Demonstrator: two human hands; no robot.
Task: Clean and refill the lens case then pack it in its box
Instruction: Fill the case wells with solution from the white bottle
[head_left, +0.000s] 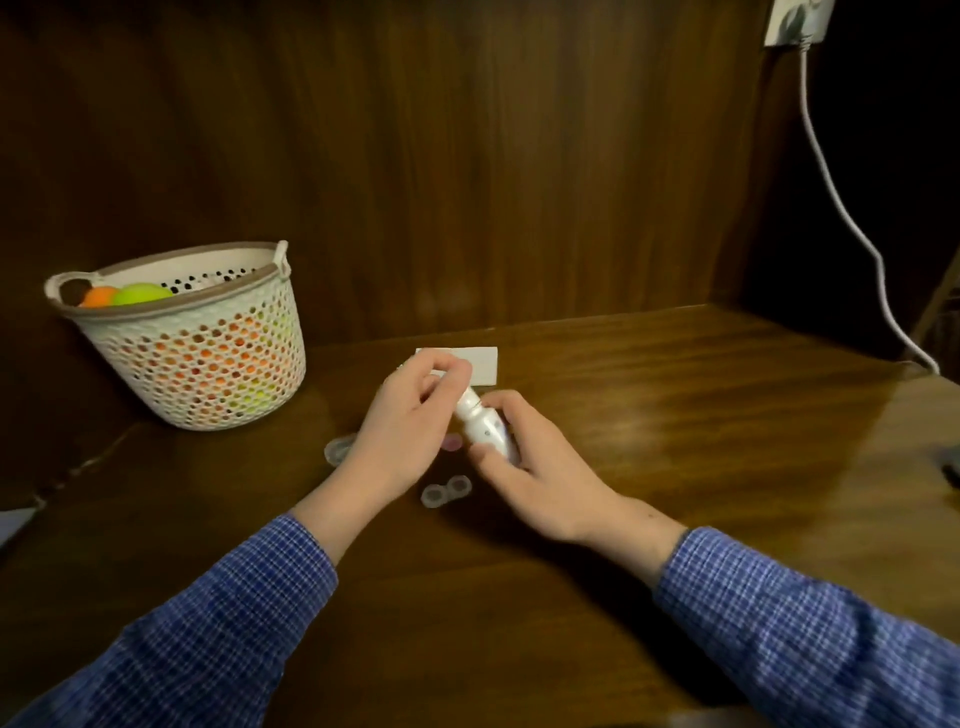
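My right hand (524, 457) grips a small white solution bottle (485, 423), tilted with its neck pointing up and to the left. My left hand (410, 415) pinches the bottle's top with curled fingers. Below the hands the open lens case (447, 491) lies on the wooden table, two clear round cups side by side. A clear round cap (337, 449) lies left of my left wrist, and a pink cap (451, 444) shows between the hands. Behind my left hand lies a small white box (480, 364), partly hidden by the fingers.
A white perforated basket (192, 338) with orange and green balls stands at the back left. A wooden wall panel rises behind the table. A white cable (852, 228) hangs from a wall socket at the upper right down to the table's right edge.
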